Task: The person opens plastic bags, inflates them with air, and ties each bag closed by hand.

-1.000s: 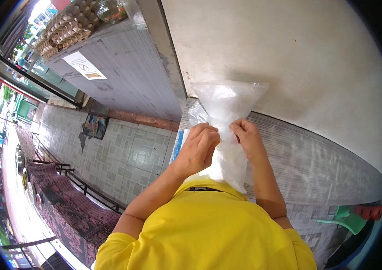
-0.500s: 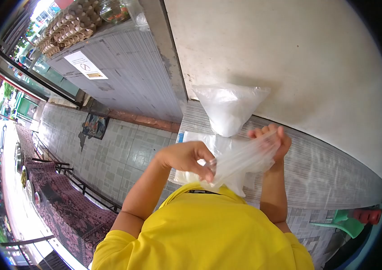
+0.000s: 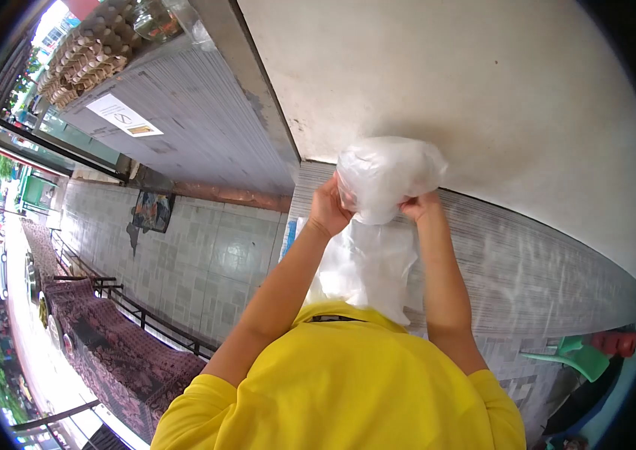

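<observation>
A clear plastic bag [image 3: 391,169] is bunched up in a rounded shape on the striped bench, close to the wall, with whitish content showing through. My left hand [image 3: 331,210] grips its left side, fingers partly hidden behind the plastic. On the other side my right hand [image 3: 420,206] pinches the plastic near the bottom edge. I cannot tell for certain where one layer of plastic ends and another begins. Nearer my body lies a pile of flat white plastic bags [image 3: 355,262] on the bench, below both hands.
The striped bench [image 3: 528,262] runs along the pale wall [image 3: 468,82]. At left stands a grey counter [image 3: 198,112] with stacked egg trays [image 3: 93,56] and a glass jar [image 3: 154,21]. A patterned cloth [image 3: 119,345] covers a table by the railing. A green plastic chair [image 3: 584,360] is at lower right.
Both hands have moved forward, away from my body, carrying the loose clear bag to the filled bag by the wall. The filled bag's flared top is now covered by bunched plastic.
</observation>
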Tool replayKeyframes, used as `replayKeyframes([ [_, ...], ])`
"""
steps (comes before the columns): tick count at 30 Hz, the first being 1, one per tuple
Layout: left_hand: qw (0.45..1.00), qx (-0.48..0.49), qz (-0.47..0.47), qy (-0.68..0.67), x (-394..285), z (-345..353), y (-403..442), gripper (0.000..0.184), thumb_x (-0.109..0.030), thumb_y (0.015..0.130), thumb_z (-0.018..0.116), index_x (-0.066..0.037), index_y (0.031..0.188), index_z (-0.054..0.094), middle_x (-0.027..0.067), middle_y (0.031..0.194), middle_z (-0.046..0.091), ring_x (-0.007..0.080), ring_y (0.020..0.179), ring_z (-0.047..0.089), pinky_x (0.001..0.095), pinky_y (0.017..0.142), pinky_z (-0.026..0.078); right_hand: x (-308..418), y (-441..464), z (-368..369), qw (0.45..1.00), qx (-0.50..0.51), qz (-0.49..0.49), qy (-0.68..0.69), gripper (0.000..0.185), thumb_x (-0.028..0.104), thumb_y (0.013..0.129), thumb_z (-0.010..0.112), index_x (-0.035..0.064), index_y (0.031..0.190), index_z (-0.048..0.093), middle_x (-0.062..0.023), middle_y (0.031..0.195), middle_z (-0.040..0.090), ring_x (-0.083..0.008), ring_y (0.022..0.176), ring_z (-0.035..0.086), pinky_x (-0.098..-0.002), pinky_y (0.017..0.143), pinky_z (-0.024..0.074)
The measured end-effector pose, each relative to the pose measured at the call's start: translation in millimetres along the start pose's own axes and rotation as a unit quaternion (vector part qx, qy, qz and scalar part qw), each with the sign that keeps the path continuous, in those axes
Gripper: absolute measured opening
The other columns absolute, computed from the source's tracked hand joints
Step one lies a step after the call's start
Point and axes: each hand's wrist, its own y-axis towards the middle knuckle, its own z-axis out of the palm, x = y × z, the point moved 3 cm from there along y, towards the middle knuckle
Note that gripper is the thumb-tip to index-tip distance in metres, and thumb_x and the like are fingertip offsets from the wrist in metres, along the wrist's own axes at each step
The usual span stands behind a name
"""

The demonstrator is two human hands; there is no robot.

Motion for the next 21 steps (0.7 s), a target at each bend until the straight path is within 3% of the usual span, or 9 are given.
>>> replayKeyframes([
  [2,0.999,-0.043,-0.013,0.019,12.3,-19.5,2.0,0.042,-0.032,0.089,0.036,-0.005,0.120,0.048,0.0055,0.109,0.057,0.0181,0.092,0.057,0.0292,0.074,0.048,-22.4,11.8,-14.7,1.000,0.001,0.011,-0.024,0.024,0.030,0.076,0.066,0.0137,0.091,0.057,0.0015,0.083,0.059,-0.0100,0.069,0.055,-0.0249,0.054,0.0452],
  [3,0.999,-0.017,-0.029,0.032,15.8,-27.3,3.5,0.043,-0.034,0.090,0.035,-0.006,0.120,0.048,0.0060,0.114,0.056,0.0190,0.098,0.056,0.0295,0.077,0.049,-30.2,14.6,-19.6,0.999,0.002,0.017,-0.036,0.025,0.031,0.075,0.067,0.0142,0.091,0.057,0.0019,0.083,0.059,-0.0098,0.070,0.055,-0.0247,0.055,0.0453],
  [6,0.997,-0.057,-0.011,0.043,12.6,-23.1,6.7,0.045,-0.036,0.090,0.034,-0.005,0.120,0.047,0.0059,0.113,0.056,0.0190,0.098,0.056,0.0305,0.080,0.048,-31.7,22.0,-25.8,0.998,-0.024,0.008,-0.057,0.025,0.031,0.077,0.066,0.0150,0.093,0.057,0.0035,0.083,0.059,-0.0084,0.069,0.054,-0.0242,0.053,0.0438],
  [9,0.998,-0.042,-0.004,0.043,-1.5,-1.3,5.4,0.045,-0.036,0.089,0.035,-0.005,0.119,0.048,0.0064,0.113,0.056,0.0193,0.099,0.056,0.0313,0.080,0.048,-13.2,-10.2,13.0,0.995,-0.027,-0.064,-0.072,0.029,0.030,0.077,0.065,0.0154,0.100,0.055,0.0024,0.090,0.058,-0.0103,0.077,0.056,-0.0255,0.056,0.0457],
  [12,0.999,-0.012,-0.020,0.043,-1.4,-14.1,15.1,0.044,-0.035,0.089,0.036,-0.005,0.119,0.047,0.0071,0.113,0.056,0.0198,0.102,0.055,0.0321,0.085,0.046,-15.6,-7.4,6.7,0.987,-0.061,-0.070,-0.130,0.033,0.029,0.079,0.063,0.0150,0.108,0.053,0.0002,0.101,0.057,-0.0141,0.091,0.055,-0.0294,0.061,0.0493],
  [15,0.996,-0.040,-0.009,0.081,6.9,-24.7,20.7,0.042,-0.033,0.088,0.037,-0.005,0.117,0.049,0.0077,0.112,0.057,0.0211,0.104,0.054,0.0333,0.087,0.045,-34.3,20.2,-18.3,0.983,-0.040,-0.048,-0.170,0.037,0.029,0.080,0.063,0.0148,0.111,0.050,-0.0008,0.105,0.055,-0.0168,0.093,0.054,-0.0356,0.068,0.0498],
  [16,0.994,-0.050,-0.011,0.092,7.1,-26.8,20.2,0.042,-0.033,0.088,0.038,-0.005,0.118,0.049,0.0070,0.111,0.057,0.0197,0.101,0.055,0.0318,0.084,0.045,-33.8,22.0,-24.3,0.978,-0.073,-0.070,-0.183,0.033,0.028,0.080,0.062,0.0138,0.108,0.051,-0.0007,0.102,0.056,-0.0159,0.089,0.054,-0.0346,0.066,0.0495],
  [18,0.991,-0.070,-0.015,0.115,5.1,-29.5,15.2,0.042,-0.035,0.089,0.041,-0.006,0.118,0.048,0.0057,0.109,0.057,0.0169,0.095,0.056,0.0286,0.078,0.047,-31.9,13.1,-22.5,0.962,-0.139,-0.112,-0.208,0.027,0.026,0.081,0.061,0.0116,0.102,0.053,-0.0004,0.096,0.057,-0.0142,0.082,0.055,-0.0327,0.062,0.0489],
  [21,0.919,-0.187,-0.015,0.347,-14.8,-55.6,-7.5,0.032,-0.027,0.085,0.052,-0.005,0.108,0.054,0.0037,0.093,0.059,0.0123,0.077,0.057,0.0250,0.068,0.046,-6.8,-1.5,-45.1,0.862,-0.187,-0.069,-0.467,0.030,0.028,0.083,0.059,0.0084,0.104,0.053,-0.0040,0.083,0.059,-0.0147,0.072,0.055,-0.0305,0.056,0.0467],
])
